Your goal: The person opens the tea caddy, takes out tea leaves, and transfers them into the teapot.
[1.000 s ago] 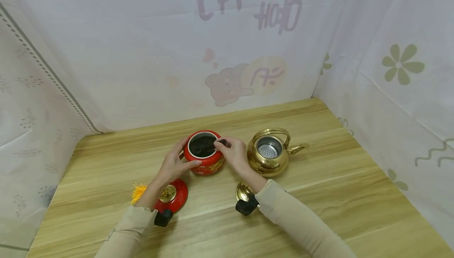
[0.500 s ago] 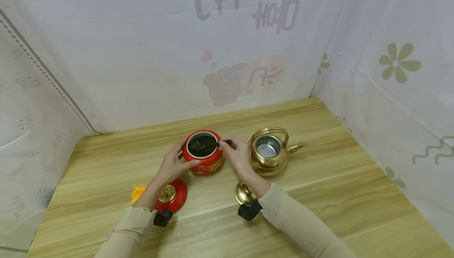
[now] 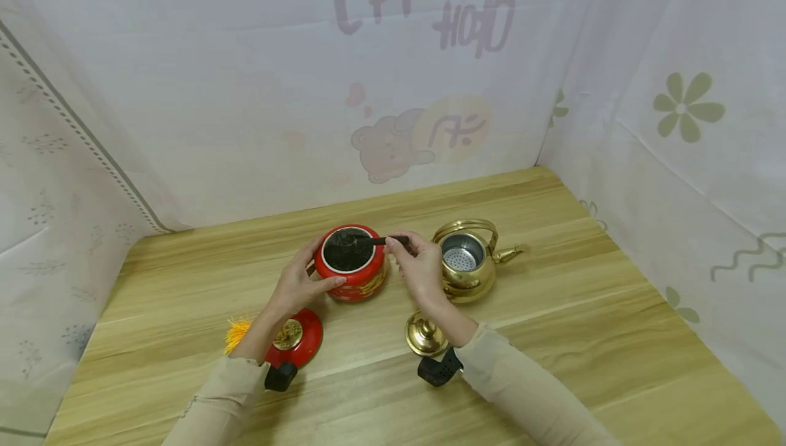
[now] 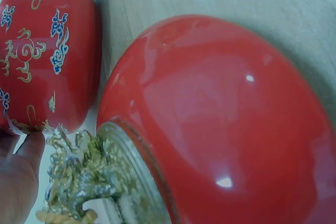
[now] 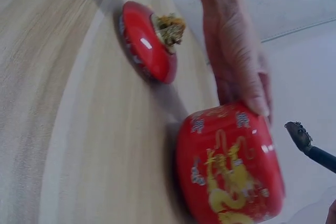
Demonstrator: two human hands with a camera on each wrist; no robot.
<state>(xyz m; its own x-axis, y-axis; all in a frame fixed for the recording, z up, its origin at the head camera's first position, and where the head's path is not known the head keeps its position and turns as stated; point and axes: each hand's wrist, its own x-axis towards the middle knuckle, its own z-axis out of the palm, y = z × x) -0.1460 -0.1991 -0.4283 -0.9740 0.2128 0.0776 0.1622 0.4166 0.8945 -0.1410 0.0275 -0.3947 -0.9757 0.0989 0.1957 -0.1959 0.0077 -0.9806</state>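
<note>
My left hand (image 3: 299, 287) holds a red jar (image 3: 354, 291) decorated with gold dragons, fingers behind it and thumb across its front. Dark dried leaves, like tea, show inside the jar's white rim. Between thumb and fingers, my right hand (image 3: 422, 266) pinches the black handle of a small scoop (image 5: 321, 159). The scoop carries a little heap of dark leaves and is raised over the jar's mouth. Just right of that hand stands a brass kettle (image 3: 469, 289), lidless, with a perforated metal strainer inside.
The jar's red lid (image 3: 312, 337), with a gold knob and a yellow tassel (image 3: 236, 334), lies under my left wrist. A brass kettle lid (image 3: 425, 334) lies near my right wrist. Printed cloth (image 3: 245, 91) walls enclose the wooden table (image 3: 362, 398).
My right hand has risen and shifted right, lifting the scoop out of the leaves to above the jar's rim. The left hand keeps its grip on the jar.
</note>
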